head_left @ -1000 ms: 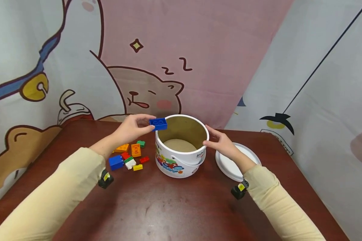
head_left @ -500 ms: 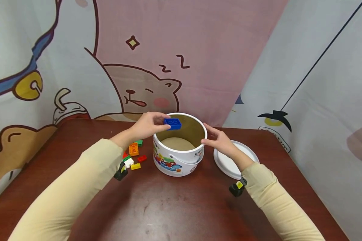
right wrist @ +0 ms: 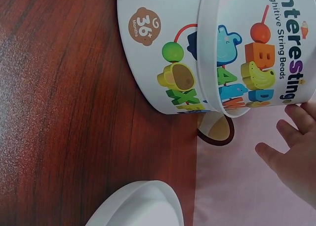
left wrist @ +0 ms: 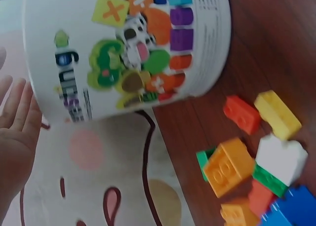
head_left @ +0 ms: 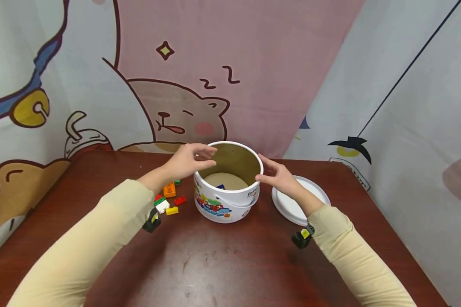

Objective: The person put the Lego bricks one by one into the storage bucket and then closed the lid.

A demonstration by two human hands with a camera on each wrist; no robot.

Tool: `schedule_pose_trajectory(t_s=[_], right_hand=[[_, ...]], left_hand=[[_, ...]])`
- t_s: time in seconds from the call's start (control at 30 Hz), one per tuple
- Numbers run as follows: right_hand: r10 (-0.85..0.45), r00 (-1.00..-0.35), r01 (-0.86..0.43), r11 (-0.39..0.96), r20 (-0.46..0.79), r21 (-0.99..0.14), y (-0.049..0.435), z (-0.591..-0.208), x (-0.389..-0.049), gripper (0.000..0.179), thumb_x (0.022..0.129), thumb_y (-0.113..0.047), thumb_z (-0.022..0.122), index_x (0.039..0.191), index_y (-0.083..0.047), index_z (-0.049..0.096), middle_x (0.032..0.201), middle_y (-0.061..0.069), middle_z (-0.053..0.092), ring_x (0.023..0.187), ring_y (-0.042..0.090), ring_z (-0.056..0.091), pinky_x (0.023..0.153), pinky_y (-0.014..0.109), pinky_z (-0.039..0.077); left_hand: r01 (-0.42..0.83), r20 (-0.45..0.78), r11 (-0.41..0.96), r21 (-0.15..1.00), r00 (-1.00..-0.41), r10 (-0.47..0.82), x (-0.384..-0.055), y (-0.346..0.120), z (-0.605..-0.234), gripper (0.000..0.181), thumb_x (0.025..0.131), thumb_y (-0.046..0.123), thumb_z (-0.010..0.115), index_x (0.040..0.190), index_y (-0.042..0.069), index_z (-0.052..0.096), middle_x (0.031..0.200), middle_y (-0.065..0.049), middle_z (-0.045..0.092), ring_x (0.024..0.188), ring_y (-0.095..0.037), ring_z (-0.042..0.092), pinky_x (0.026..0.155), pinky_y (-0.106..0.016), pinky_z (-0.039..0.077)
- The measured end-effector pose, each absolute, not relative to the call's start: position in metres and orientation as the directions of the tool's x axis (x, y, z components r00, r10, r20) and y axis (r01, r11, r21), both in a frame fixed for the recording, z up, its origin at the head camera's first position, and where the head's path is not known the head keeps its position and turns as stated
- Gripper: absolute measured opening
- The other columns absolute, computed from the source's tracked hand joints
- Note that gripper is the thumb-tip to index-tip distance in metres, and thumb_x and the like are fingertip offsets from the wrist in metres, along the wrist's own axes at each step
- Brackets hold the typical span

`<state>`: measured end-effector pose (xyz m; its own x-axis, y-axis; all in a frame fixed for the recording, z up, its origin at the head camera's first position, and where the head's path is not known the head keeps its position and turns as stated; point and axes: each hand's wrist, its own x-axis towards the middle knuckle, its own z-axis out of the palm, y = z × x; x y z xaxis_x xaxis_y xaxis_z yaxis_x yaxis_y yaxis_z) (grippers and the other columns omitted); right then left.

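A white bucket (head_left: 223, 218) with printed toy pictures stands upright and uncovered on the table. Inside it, at the bottom, part of a blue building brick (head_left: 220, 186) shows; the near wall hides the rest. My left hand (head_left: 186, 163) hovers over the bucket's left rim, fingers apart and holding nothing. On the opposite side, the fairly straight fingers and thumb of my right hand (head_left: 282, 180) rest against the outside of the rim. To the left lie loose bricks, among them an orange brick (left wrist: 228, 168), a white brick (left wrist: 281, 159) and a blue brick (left wrist: 294, 208).
Right of the bucket a white round lid (head_left: 292, 209) lies on the brown table (head_left: 215, 264), partly under my right forearm. A red brick (head_left: 180, 200) and a yellow brick (head_left: 172, 210) lie close to the bucket's left side. A cartoon-printed curtain (head_left: 272, 76) hangs behind.
My left hand carried the blue brick rightward over the bucket and let it go; it now lies inside. My right hand has stayed at the rim. The head view has shifted slightly.
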<state>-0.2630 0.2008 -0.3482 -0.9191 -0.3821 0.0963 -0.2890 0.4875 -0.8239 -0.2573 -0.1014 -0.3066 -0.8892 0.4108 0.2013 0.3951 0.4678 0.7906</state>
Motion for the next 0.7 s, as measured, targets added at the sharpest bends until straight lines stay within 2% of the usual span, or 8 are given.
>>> schedule_pose_trajectory(t_s=[0.23, 0.4, 0.57, 0.7], right_hand=[[-0.377, -0.922, -0.276, 0.488, 0.085, -0.828, 0.2, -0.35, -0.264, 0.072, 0.085, -0.015, 0.067, 0.147, -0.009, 0.03, 0.149, 0.018, 0.034, 0.132, 0.037, 0.04, 0.104, 0.05, 0.037], [-0.373, -0.925, -0.264, 0.492, 0.073, -0.83, 0.201, -0.351, -0.265, 0.072, 0.086, -0.016, 0.066, 0.147, -0.011, 0.029, 0.149, 0.018, 0.033, 0.133, 0.036, 0.039, 0.105, 0.051, 0.036], [-0.377, -0.923, -0.265, 0.486, 0.074, -0.833, 0.202, -0.35, -0.265, 0.073, 0.086, -0.017, 0.066, 0.147, -0.009, 0.028, 0.149, 0.019, 0.033, 0.132, 0.037, 0.039, 0.103, 0.051, 0.037], [-0.378, -0.923, -0.259, 0.481, 0.068, -0.837, 0.2, -0.351, -0.264, 0.073, 0.086, -0.016, 0.066, 0.147, -0.009, 0.027, 0.148, 0.02, 0.034, 0.131, 0.037, 0.041, 0.102, 0.051, 0.039]], left_hand=[[0.367, 0.237, 0.502, 0.783, -0.922, 0.305, -0.252, -0.143, -0.314, 0.037, 0.086, 0.023, 0.068, 0.119, 0.006, 0.062, 0.113, -0.015, 0.065, 0.102, -0.026, 0.062, 0.09, -0.043, 0.05], [0.307, 0.213, 0.536, 0.786, -0.949, 0.231, -0.243, -0.177, -0.327, 0.037, 0.087, 0.029, 0.066, 0.118, 0.009, 0.061, 0.113, -0.014, 0.065, 0.103, -0.025, 0.06, 0.09, -0.044, 0.05], [0.243, 0.163, 0.58, 0.777, -0.969, 0.188, -0.235, -0.204, -0.346, 0.039, 0.088, 0.032, 0.064, 0.119, 0.01, 0.06, 0.111, -0.012, 0.065, 0.099, -0.025, 0.06, 0.08, -0.032, 0.053], [0.2, 0.132, 0.612, 0.765, -0.979, 0.155, -0.227, -0.221, -0.361, 0.04, 0.088, 0.033, 0.064, 0.12, 0.009, 0.059, 0.111, -0.013, 0.065, 0.097, -0.026, 0.06, 0.075, -0.021, 0.05]])
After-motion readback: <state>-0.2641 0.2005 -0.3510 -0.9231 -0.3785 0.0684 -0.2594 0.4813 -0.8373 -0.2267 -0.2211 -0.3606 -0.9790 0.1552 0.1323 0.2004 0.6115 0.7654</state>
